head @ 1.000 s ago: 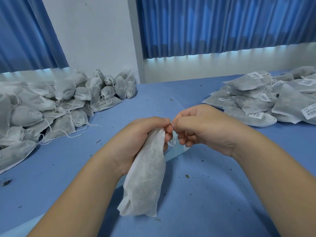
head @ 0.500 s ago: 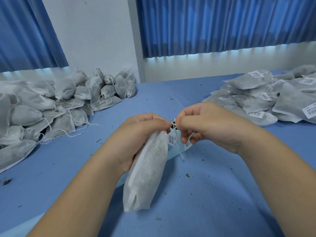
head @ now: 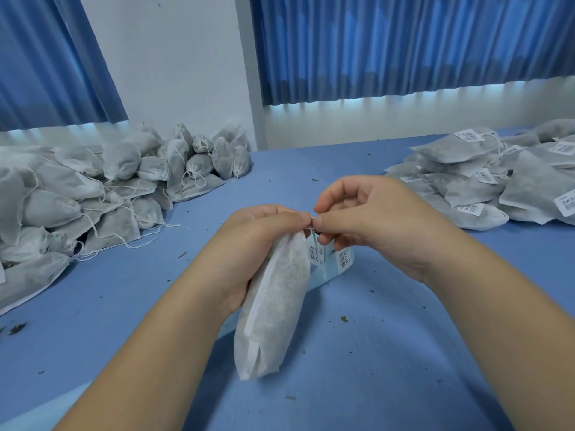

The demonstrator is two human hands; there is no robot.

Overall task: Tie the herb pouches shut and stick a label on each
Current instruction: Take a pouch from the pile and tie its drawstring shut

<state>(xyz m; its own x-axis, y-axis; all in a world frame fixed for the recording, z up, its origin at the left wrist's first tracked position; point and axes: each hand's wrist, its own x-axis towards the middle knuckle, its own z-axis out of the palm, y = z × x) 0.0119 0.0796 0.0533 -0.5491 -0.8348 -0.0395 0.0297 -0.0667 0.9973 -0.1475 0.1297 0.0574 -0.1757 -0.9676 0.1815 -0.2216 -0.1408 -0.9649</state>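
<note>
White pouch (head: 273, 306) in curled left hand (head: 249, 244)

Unlabelled pouches (head: 93, 194) heaped left on the desk (head: 389, 368), labelled pouches (head: 497, 181) right, label strip (head: 336, 265) between, behind a held pouch (head: 273, 306).

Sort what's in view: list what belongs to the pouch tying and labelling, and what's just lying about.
Job in hand: pouch gripped by the left hand; its drawstring, pinched by the right hand; label strip behind it; unlabelled pouches, left pile; labelled pouches, right pile.
Lying about: herb crumbs on the table; blue curtains.
</note>
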